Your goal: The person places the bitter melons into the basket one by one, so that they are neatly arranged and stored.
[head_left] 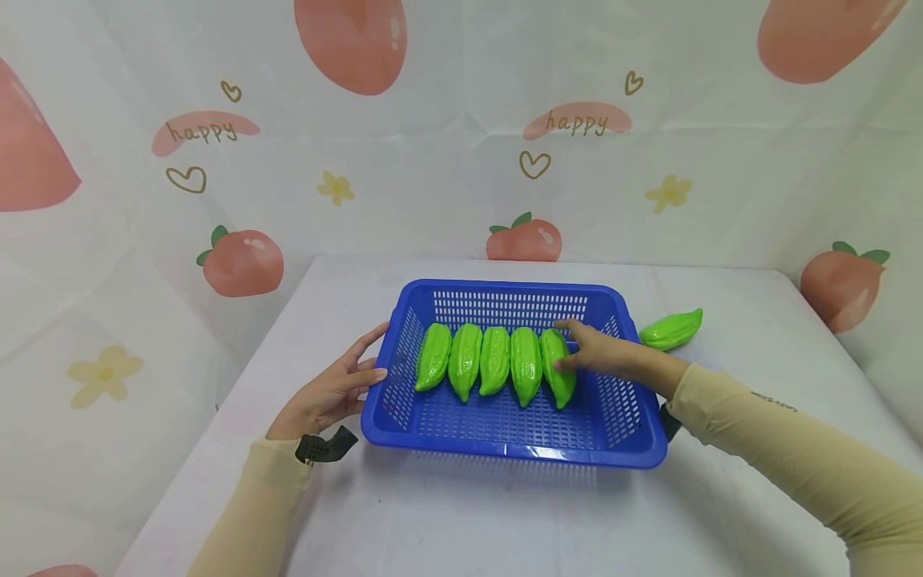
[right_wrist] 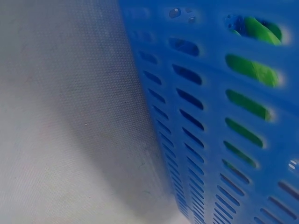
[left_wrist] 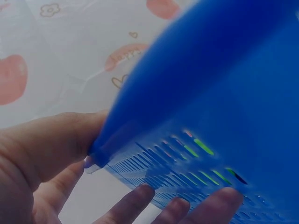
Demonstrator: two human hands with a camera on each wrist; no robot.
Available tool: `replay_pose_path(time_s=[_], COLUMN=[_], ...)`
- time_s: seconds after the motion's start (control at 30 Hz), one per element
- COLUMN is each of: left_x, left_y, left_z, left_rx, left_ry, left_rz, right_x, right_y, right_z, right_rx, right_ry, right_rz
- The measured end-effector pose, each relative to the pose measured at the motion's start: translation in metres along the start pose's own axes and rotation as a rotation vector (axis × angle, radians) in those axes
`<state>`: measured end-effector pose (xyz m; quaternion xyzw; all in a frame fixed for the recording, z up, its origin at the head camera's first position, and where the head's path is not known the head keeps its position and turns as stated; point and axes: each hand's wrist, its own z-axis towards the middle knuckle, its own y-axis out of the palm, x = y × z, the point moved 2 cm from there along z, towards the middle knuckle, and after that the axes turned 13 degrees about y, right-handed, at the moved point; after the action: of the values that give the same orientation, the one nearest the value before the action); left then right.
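Observation:
A blue plastic basket [head_left: 505, 451] with slotted walls stands on the table. Several glossy green bitter melons [head_left: 465, 361] lie side by side in it, stems toward the back. My left hand [head_left: 328, 397] holds the basket's left rim; the left wrist view shows the thumb at the rim and fingertips against the slotted outer wall. Reaching over the right side, my right hand [head_left: 598, 350] has thumb and fingers about the rightmost bitter melon [head_left: 557, 373], which rests on the basket floor beside the others. The right wrist view shows only the basket's outer wall, with green behind the slots.
One more bitter melon [head_left: 672, 329] lies on the white-covered table [head_left: 476, 521], outside the basket at the right, behind my right forearm. A white cloth backdrop with peach prints [head_left: 524, 240] hangs behind the table and along its sides.

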<state>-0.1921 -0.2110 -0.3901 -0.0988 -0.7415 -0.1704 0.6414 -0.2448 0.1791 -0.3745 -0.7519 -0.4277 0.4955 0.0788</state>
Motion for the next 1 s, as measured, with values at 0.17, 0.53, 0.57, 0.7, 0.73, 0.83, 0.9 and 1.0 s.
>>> replay_pose_path(time_s=[0.17,0.53,0.57,0.7,0.73,0.83,0.9,1.0], left_x=[0.000,-0.002,-0.002,-0.002,-0.002,-0.002,-0.001,-0.001], left_y=[0.001,0.000,0.000,-0.001,-0.001,-0.001,0.000,0.000], left_z=[0.002,0.003,0.003,0.002,0.002,0.002,0.002,0.003], left_rx=[0.011,0.025,0.024,0.025,0.027,0.023,0.020,0.012], left_ry=[0.001,-0.007,-0.007,-0.009,-0.011,-0.009,-0.008,-0.003], left_rz=[-0.002,0.018,0.017,0.016,0.014,0.009,-0.003,-0.017], right_x=[0.001,0.000,0.000,0.000,-0.001,-0.001,0.000,0.000], right_y=[-0.002,-0.008,-0.009,-0.012,-0.013,-0.015,-0.017,-0.020], right_z=[0.000,-0.002,-0.002,-0.002,-0.002,-0.001,0.000,-0.001], right_rx=[0.019,0.047,0.052,0.050,0.046,0.020,-0.003,-0.041], right_ry=[-0.025,-0.132,-0.146,-0.221,-0.244,-0.300,-0.329,-0.358], right_rz=[-0.020,0.061,0.070,0.133,0.148,0.205,0.235,0.276])
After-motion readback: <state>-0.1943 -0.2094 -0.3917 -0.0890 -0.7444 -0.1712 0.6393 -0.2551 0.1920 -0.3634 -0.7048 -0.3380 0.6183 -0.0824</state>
